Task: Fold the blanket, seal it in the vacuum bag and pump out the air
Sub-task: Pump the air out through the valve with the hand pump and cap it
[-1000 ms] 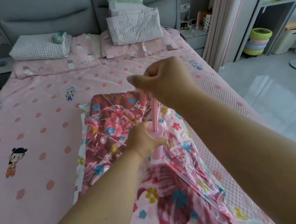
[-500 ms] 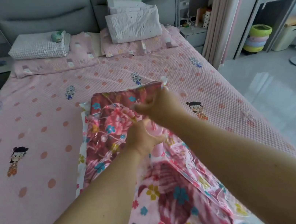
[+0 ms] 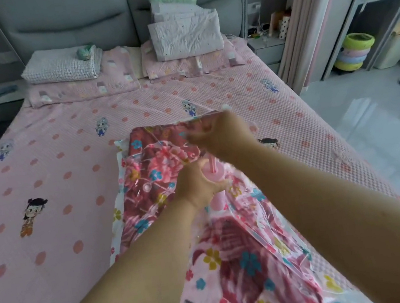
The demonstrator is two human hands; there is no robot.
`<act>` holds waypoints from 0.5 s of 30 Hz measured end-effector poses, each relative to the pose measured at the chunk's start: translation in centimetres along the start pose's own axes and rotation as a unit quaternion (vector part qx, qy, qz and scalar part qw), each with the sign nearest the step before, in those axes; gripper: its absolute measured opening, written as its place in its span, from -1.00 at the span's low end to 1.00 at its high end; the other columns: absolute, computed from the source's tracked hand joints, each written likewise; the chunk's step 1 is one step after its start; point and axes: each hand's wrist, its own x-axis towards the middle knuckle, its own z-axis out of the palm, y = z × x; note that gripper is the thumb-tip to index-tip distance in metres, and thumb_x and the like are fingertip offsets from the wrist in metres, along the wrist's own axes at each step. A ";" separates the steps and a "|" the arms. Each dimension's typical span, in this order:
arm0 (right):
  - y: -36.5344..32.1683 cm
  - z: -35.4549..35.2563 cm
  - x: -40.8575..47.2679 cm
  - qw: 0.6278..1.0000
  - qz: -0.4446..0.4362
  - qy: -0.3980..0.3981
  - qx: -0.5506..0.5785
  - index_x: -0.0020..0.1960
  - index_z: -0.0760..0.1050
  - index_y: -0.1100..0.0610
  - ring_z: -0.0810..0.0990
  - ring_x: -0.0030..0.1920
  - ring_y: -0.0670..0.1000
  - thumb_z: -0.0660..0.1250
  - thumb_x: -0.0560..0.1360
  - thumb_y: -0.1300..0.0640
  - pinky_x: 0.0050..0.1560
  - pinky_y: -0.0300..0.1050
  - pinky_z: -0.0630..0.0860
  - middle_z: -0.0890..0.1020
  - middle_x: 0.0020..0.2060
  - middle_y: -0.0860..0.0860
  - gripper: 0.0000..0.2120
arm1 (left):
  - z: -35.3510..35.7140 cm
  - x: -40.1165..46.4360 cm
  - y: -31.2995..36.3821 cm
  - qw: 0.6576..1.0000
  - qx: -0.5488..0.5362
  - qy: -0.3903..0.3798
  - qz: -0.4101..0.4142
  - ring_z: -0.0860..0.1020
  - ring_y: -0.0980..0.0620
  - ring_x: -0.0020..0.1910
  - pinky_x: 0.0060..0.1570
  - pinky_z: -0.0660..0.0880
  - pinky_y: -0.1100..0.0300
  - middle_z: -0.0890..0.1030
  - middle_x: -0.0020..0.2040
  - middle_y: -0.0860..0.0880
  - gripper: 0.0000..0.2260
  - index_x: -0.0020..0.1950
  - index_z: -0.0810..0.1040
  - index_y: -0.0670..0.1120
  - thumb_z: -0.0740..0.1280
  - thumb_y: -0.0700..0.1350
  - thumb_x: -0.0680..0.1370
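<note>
Both hands [image 3: 198, 185] on pump [image 3: 214, 175]

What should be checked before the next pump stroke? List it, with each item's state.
1. Left hand grips the pink pump body: ok.
2. Right hand grips the plunger handle: cannot tell, the handle is hidden under the hand.
3. Pump stands upright on the vacuum bag: ok.
4. Pump base seated on the valve: cannot tell, hidden by the left hand.
5. Floral blanket fully inside the bag: ok, as far as visible.
6. Bag's seal closed: cannot tell.
</note>
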 end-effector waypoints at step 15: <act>-1.8 -2.8 0.7 0.985 -0.101 0.074 0.115 -0.52 0.43 0.10 0.28 -0.68 -0.15 0.43 0.40 -0.11 -0.65 -0.34 0.24 0.44 -0.68 -0.05 -0.56 | -0.1 0.1 0.5 1.000 -0.008 -0.007 -0.007 0.55 0.16 -0.19 -0.26 0.44 0.43 0.59 -0.13 0.14 -0.63 -0.01 0.54 -0.02 0.61 -0.07 0.28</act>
